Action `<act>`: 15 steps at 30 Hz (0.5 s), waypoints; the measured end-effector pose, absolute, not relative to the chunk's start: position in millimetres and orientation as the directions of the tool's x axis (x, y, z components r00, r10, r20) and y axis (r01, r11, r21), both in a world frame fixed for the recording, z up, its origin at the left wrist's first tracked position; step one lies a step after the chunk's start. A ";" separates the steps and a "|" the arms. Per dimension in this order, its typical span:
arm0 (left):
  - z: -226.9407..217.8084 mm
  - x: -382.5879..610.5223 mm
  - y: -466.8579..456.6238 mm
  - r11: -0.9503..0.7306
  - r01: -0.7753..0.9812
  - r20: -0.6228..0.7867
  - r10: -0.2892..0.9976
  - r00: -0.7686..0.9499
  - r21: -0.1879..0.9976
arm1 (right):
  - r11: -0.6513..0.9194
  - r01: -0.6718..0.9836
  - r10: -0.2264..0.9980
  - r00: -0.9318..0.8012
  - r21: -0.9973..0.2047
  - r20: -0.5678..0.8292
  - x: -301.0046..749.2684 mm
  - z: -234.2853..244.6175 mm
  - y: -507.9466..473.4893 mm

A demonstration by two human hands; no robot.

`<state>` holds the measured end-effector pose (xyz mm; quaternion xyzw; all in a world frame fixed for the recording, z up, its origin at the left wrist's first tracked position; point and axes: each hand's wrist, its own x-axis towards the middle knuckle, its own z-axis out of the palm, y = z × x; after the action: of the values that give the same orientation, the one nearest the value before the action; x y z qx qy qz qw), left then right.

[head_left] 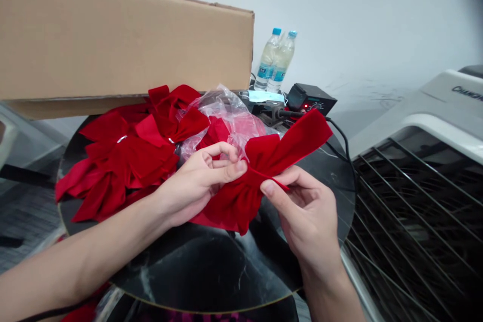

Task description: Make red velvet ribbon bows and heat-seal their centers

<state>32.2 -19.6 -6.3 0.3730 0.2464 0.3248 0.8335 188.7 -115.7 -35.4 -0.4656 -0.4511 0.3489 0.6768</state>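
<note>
A red velvet bow (260,161) is held up over the round table between both hands. My left hand (211,173) pinches its middle from the left, thumb against forefinger. On the other side, my right hand (305,201) has thumb and fingers closed on the narrow red band that crosses the bow's centre. One broad ribbon tail points up to the right; the lower loop hangs beneath the hands. To the left lies a pile of similar red bows (132,151), some with a shiny tie at the middle. Clear plastic bags (222,105) with red fabric inside lie behind my left hand.
The dark marbled round table (196,266) carries everything. Behind it stands a long cardboard box (128,40). Two water bottles (269,63), a light blue face mask (266,96) and a black control box (311,98) with cables sit at the back. A large grilled appliance (418,161) stands right.
</note>
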 end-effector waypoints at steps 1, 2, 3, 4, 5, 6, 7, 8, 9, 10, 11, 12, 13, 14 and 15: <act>-7.3 32.1 -19.2 0.515 -0.354 -0.169 0.719 0.674 0.781 | 0.330 -0.044 0.890 0.348 -0.943 0.295 188.7 -34.9 -115.9; -8.4 32.2 -19.1 0.522 -0.346 -0.173 0.710 0.682 0.779 | 0.334 -0.036 0.889 0.345 -0.942 0.302 188.7 -34.5 -116.0; -9.6 32.5 -19.0 0.532 -0.337 -0.179 0.700 0.691 0.777 | 0.335 -0.027 0.888 0.342 -0.942 0.306 188.7 -34.1 -116.0; -10.8 32.8 -19.1 0.537 -0.331 -0.182 0.693 0.698 0.776 | 0.336 -0.017 0.888 0.339 -0.942 0.310 188.6 -33.8 -116.1; -11.8 33.1 -19.3 0.537 -0.328 -0.181 0.690 0.701 0.777 | 0.336 -0.010 0.888 0.338 -0.942 0.313 188.5 -33.6 -116.0; -12.8 33.2 -19.4 0.530 -0.326 -0.176 0.691 0.701 0.783 | 0.337 -0.005 0.886 0.339 -0.942 0.315 188.3 -33.4 -115.8; -13.7 33.1 -19.4 0.517 -0.324 -0.169 0.697 0.697 0.792 | 0.338 0.001 0.884 0.343 -0.941 0.318 188.1 -33.2 -115.4; -14.5 32.8 -19.3 0.498 -0.321 -0.162 0.706 0.690 0.805 | 0.337 0.010 0.880 0.351 -0.941 0.319 187.9 -33.0 -115.0; -15.2 32.3 -19.2 0.475 -0.312 -0.154 0.715 0.682 0.823 | 0.335 0.024 0.875 0.363 -0.942 0.320 187.8 -32.8 -114.5; -15.8 31.5 -18.9 0.445 -0.299 -0.144 0.726 0.673 0.844 | 0.329 0.042 0.870 0.375 -0.943 0.320 187.7 -32.5 -114.0; -16.2 30.6 -18.6 0.406 -0.277 -0.132 0.737 0.663 0.871 | 0.322 0.065 0.863 0.389 -0.944 0.321 187.8 -32.2 -113.5; -16.3 29.6 -18.4 0.355 -0.251 -0.115 0.751 0.650 0.901 | 0.316 0.089 0.856 0.404 -0.945 0.324 188.0 -31.9 -113.1; -15.9 28.7 -18.3 0.297 -0.220 -0.094 0.765 0.637 0.929 | 0.310 0.107 0.849 0.416 -0.945 0.325 188.3 -31.7 -112.8; -15.0 27.8 -18.5 0.242 -0.185 -0.075 0.775 0.627 0.953 | 0.304 0.118 0.846 0.423 -0.945 0.325 188.7 -31.4 -112.6; -13.7 27.1 -18.8 0.199 -0.149 -0.065 0.782 0.620 0.969 | 0.300 0.123 0.846 0.424 -0.946 0.324 189.1 -31.3 -112.4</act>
<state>27.1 -18.8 -13.7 0.5434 0.2909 0.3243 0.7176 189.1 -112.4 -31.3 -0.5244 -0.4619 0.2735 0.6610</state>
